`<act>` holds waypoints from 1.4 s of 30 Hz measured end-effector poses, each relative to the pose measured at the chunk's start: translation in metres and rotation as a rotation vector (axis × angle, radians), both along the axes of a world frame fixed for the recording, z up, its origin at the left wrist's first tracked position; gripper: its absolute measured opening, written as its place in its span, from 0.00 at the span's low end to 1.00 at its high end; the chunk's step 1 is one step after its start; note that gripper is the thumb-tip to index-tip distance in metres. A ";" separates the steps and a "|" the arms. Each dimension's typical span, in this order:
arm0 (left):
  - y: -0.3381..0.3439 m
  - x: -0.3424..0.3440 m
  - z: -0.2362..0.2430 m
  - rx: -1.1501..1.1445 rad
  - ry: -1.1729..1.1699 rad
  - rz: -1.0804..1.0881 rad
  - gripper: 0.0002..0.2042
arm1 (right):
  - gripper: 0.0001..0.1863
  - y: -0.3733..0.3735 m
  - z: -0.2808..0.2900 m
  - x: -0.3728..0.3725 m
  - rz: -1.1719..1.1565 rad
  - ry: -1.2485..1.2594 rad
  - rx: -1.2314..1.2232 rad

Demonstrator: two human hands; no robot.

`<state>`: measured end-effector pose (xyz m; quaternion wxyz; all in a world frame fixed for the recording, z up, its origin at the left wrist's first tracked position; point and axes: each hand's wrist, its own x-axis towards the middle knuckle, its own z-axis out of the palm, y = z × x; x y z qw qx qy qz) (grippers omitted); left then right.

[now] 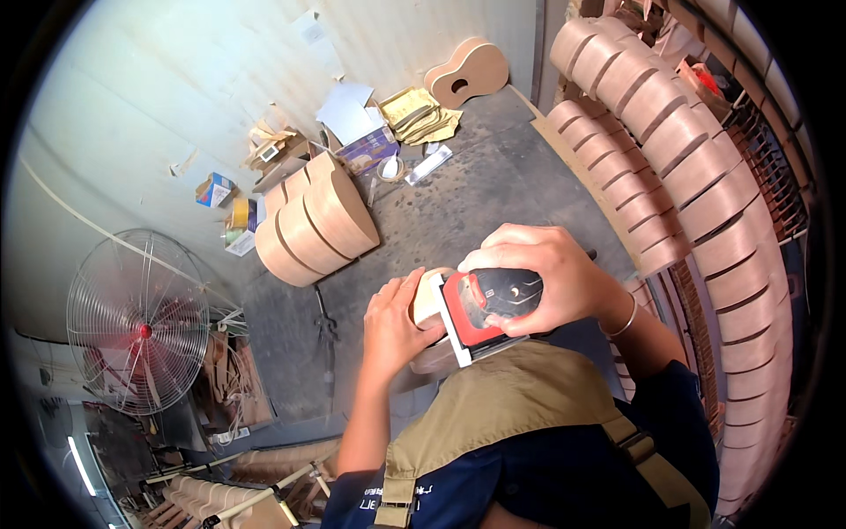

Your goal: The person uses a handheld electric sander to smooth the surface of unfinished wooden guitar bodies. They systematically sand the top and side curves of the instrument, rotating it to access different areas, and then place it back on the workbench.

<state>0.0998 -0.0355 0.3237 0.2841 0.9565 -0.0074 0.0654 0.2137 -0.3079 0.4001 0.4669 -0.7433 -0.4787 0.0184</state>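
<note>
My right hand (pixel 557 269) is wrapped over the top of a red and black power sander (pixel 480 304). The sander's pale flat pad stands on edge against a light wooden instrument body (pixel 426 301), close in front of my apron. With its fingers along the body's left side, my left hand (pixel 390 319) grips that piece. The sander, my hands and the apron hide most of the body.
Several finished-shape wooden bodies (pixel 317 220) stand together on the dark worktable (pixel 493 176). One ukulele-shaped body (pixel 470 72) leans at the back wall near yellow sheets (pixel 419 115). A caged fan (pixel 141 322) stands left; long rows of bodies (pixel 705 176) line the right.
</note>
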 end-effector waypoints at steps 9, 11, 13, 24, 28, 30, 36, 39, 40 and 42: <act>0.024 -0.007 -0.011 -0.073 -0.006 0.060 0.49 | 0.32 -0.018 -0.050 -0.009 -0.154 0.063 0.040; 0.025 -0.006 -0.011 -0.076 -0.010 0.059 0.48 | 0.31 -0.015 -0.055 -0.011 -0.187 0.033 0.078; 0.024 -0.003 -0.010 -0.078 -0.012 0.045 0.47 | 0.31 -0.009 -0.047 -0.013 -0.187 0.004 0.112; 0.008 0.012 -0.007 -0.024 0.007 0.060 0.43 | 0.30 0.008 -0.021 -0.036 -0.049 -0.643 -0.065; 0.015 0.008 -0.010 -0.011 -0.049 0.065 0.42 | 0.31 0.002 -0.030 -0.040 -0.128 -0.630 -0.108; 0.014 0.008 -0.010 -0.007 -0.051 0.058 0.41 | 0.31 0.002 -0.029 -0.040 -0.113 -0.580 -0.110; 0.006 0.014 -0.008 -0.007 0.002 0.069 0.42 | 0.34 0.017 -0.021 -0.045 -0.040 -0.708 -0.100; 0.008 0.012 -0.005 -0.004 0.039 0.076 0.44 | 0.33 0.012 -0.019 -0.045 -0.076 -0.647 -0.126; 0.008 0.011 -0.004 -0.003 0.038 0.069 0.44 | 0.33 0.010 -0.019 -0.045 -0.096 -0.633 -0.129; 0.009 0.011 -0.005 -0.008 0.025 0.069 0.44 | 0.31 0.011 -0.018 -0.045 -0.091 -0.639 -0.119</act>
